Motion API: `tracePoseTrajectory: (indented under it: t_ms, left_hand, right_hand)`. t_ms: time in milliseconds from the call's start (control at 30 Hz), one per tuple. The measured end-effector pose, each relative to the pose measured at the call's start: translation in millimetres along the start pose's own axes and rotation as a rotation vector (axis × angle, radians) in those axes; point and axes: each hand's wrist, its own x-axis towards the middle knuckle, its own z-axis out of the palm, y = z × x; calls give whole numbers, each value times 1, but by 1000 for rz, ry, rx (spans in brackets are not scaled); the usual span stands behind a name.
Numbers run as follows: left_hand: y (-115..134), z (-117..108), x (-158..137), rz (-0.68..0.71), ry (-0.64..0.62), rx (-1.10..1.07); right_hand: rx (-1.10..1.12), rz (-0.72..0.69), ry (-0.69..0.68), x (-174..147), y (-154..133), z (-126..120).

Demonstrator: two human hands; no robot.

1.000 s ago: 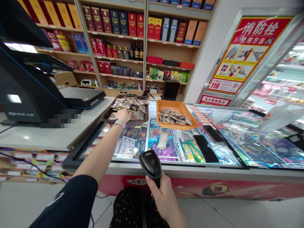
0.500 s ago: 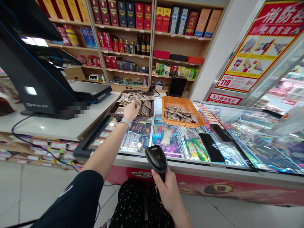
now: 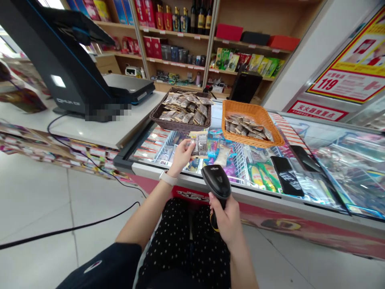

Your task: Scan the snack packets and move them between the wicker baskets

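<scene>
Pinched in my left hand (image 3: 183, 155) is a small flat snack packet (image 3: 201, 145) with a dark middle and paler ends, held above the freezer's glass top. My right hand (image 3: 226, 216) is wrapped round the handle of a black barcode scanner (image 3: 217, 182), whose head points forward near the freezer's front edge. Beyond my left hand stands a dark brown wicker basket (image 3: 180, 125) heaped with similar packets (image 3: 188, 105). To its right, an orange wicker basket (image 3: 264, 120) holds a smaller pile of packets (image 3: 248, 127).
Two phones (image 3: 287, 176) (image 3: 305, 158) lie on the chest freezer's glass at right. A black checkout scale (image 3: 81, 80) stands on the white counter (image 3: 99, 130) at left. A black cable (image 3: 75, 228) crosses the floor. Stocked shelves (image 3: 177, 34) line the back.
My left hand has come back out of the dark basket with a packet and now holds it nearer the scanner. The view has tipped downward.
</scene>
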Motion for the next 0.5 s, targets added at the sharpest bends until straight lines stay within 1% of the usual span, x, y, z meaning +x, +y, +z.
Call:
tracePoseTrajectory:
  t_ms: [67,167,333,500]
  left_hand:
    - [-7,0,-14,-19,-9,-27]
    - [-14,-3,-27,-17,6,-60]
    - [-19,-6,-29,19,33,-77]
    - [-21,-5,-29,73,66,-16]
  right_hand:
    - [-7,0,23,-2,2,2]
    - [-34,5,3,-2,0,5]
    - [-109,29,-51,0,-9,3]
    - [-141,50,-89,0,-13,6]
